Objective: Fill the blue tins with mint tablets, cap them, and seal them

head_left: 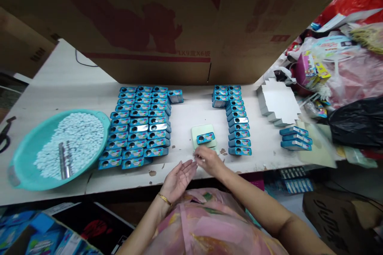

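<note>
My left hand (181,176) is palm up with its fingers stretched out, just past the table's front edge. My right hand (208,161) has its fingers drawn together above the left fingertips; what they pinch, if anything, is too small to make out. In front of them a small blue tin (205,138) with a dark round opening lies on a pale green scale (197,130). Rows of similar tins (131,127) stand to the left, and a shorter group of tins (237,125) to the right. A turquoise basin (22,173) holds pale blue candies (79,135) and a metal scoop (63,161).
A large cardboard box (167,67) walls off the back of the white table. At right are stacked white cartons (283,99), a few flat blue tins (296,138) and piled plastic bags (356,67). Scissors (5,135) lie at the far left. An open box of blue packs (44,231) sits below.
</note>
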`<state>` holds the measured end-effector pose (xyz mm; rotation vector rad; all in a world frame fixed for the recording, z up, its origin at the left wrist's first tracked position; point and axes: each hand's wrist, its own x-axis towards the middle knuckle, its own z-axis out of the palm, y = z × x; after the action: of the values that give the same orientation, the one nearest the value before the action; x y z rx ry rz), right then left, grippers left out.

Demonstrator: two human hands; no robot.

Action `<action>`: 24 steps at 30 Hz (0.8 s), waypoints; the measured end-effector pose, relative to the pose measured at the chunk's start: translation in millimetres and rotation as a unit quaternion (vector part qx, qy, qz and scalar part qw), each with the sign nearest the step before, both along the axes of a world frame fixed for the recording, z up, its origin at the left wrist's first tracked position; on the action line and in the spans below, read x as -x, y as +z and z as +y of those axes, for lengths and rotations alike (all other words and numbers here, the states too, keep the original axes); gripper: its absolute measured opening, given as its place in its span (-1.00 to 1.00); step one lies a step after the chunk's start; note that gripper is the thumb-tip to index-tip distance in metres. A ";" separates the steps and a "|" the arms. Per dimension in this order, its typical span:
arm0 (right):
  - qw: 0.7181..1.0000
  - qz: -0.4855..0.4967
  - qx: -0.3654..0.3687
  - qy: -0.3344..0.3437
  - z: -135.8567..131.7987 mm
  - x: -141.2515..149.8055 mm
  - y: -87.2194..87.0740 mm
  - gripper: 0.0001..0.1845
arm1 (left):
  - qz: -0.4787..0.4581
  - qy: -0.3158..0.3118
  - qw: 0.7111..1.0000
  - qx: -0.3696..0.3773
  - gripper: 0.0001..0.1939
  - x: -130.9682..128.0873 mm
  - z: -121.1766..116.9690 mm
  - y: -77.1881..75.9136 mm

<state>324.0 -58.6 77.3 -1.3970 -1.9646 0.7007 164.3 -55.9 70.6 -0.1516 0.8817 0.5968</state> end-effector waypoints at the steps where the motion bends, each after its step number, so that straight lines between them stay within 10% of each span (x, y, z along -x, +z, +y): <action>1: 0.999 -0.006 -0.013 -0.030 9.6 -7.8 0.4 -0.86 | 0.008 0.002 1.000 -0.005 -0.75 -1.2 4.6 0.6; 9: 0.983 -0.177 0.017 -0.048 41.0 -31.7 -13.0 -0.80 | 0.037 0.029 0.999 -0.010 -0.75 8.5 9.8 -3.0; 24: 0.976 -0.042 -0.038 -0.210 20.7 -81.9 2.7 -0.78 | 0.141 0.152 0.977 0.044 -0.70 81.5 -15.1 -24.9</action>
<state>405.9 -37.8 80.0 -1.7424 -1.6560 0.3713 82.9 -70.9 45.6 -0.2901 1.1715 0.8786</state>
